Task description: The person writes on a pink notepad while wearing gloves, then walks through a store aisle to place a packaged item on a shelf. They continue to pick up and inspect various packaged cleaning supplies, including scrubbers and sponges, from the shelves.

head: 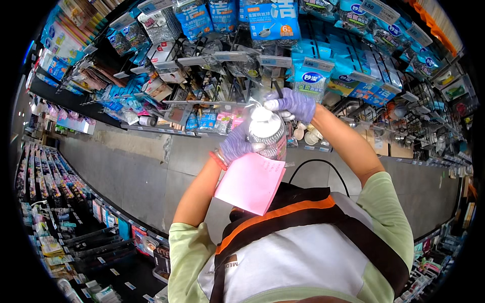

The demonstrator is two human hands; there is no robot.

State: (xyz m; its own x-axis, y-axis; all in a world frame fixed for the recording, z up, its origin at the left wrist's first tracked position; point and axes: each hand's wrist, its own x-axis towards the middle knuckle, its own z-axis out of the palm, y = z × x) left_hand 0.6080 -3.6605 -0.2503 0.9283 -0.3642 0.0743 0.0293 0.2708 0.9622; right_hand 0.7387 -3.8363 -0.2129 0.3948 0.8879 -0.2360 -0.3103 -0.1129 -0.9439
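Observation:
I wear purple knitted gloves with white fingertips on both hands. My left hand (pixel 239 146) grips a clear-wrapped pack of silvery metal scourers (pixel 273 142) from its side. A white plastic piece (pixel 265 123), rounded like a handle, shows at the top of that pack. Folded pink paper sheets (pixel 248 183) bearing handwriting hang below the same hand; how they are held is hidden. At the pack's upper end, my right hand (pixel 293 106) pinches the clear wrapper beside the white piece, close to the display hooks.
In front runs a shelf rack with blue scouring-pad packs (pixel 273 21), wire hooks and price-tag holders (pixel 233 56). Wooden-handled and small packaged goods fill its lower part. Behind me lies another stocked shelf (pixel 113 216). A grey tiled floor (pixel 147 189) separates the two. A black cable loop (pixel 322 161) arcs beside my waist.

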